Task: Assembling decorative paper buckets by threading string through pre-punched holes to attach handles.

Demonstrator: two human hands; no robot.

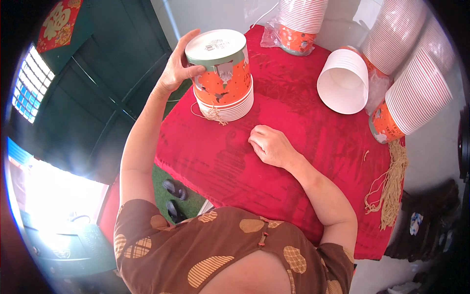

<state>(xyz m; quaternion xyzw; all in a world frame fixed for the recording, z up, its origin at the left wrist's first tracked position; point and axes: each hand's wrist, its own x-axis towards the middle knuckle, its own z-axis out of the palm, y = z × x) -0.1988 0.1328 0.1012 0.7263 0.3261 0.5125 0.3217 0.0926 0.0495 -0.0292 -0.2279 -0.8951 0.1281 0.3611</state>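
An upside-down stack of paper buckets (223,83) stands at the table's far left, orange with a green band, white base up and several white rims at the bottom. My left hand (180,68) grips the top bucket by its left side, thumb in front and fingers behind. Thin tan strings (214,114) hang at the stack's lower rims. My right hand (269,146) rests on the red cloth, nearer to me and to the right of the stack. Its fingers are curled closed, and whatever they may hold is hidden.
A red cloth covers the table (293,196). At the far right lies a white-lined bucket (343,82) on its side, beside tall bucket stacks (416,93), some in clear plastic. A bundle of tan strings (391,186) hangs over the right edge. Dark slippers (175,198) lie on green flooring.
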